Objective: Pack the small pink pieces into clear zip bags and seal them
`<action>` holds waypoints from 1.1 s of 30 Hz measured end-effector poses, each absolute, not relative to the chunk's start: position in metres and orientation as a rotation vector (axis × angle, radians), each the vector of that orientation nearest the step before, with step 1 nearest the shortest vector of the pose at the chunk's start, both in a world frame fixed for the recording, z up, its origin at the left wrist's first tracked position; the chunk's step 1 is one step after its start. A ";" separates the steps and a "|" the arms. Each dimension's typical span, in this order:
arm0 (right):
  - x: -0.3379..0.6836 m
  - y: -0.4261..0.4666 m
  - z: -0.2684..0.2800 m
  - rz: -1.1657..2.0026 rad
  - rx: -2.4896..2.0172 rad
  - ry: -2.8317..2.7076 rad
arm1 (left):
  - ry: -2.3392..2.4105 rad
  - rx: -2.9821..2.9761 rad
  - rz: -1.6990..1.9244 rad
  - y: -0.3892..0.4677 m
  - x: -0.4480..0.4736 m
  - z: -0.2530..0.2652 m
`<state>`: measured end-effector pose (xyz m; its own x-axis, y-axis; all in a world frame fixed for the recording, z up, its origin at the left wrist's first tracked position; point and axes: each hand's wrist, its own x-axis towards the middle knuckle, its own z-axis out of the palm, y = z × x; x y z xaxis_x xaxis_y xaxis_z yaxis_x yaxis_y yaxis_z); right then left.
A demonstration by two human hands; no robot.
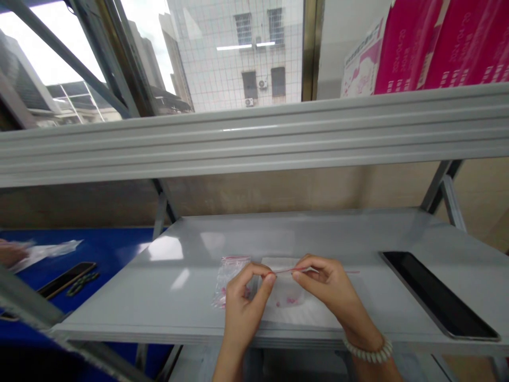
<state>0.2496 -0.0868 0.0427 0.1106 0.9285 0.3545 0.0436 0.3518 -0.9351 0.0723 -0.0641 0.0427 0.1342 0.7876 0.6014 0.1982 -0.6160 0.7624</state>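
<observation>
A thin red cord runs between my two hands above the grey shelf. My left hand pinches one part of it between thumb and fingertip. The fingers of my right hand are closed on the cord too, and a loose end sticks out to the right past the knuckles. Beneath the hands lies a white sheet with a few small pink-red bits on it. A clear zip bag with pink-red pieces inside lies beside my left hand, partly covered by it.
A dark tablet lies at the right of the shelf. Pink boxes stand on the upper shelf. On the blue table at left are a phone, scissors and another person's hand with plastic film.
</observation>
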 end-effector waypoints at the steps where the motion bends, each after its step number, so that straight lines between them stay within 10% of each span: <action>1: 0.247 -0.085 0.042 0.832 -1.006 -1.289 | 0.956 1.905 1.505 -0.063 0.069 0.043; 33: 0.175 -0.064 0.014 1.110 -0.964 -1.560 | 1.626 1.599 1.659 -0.003 -0.003 0.021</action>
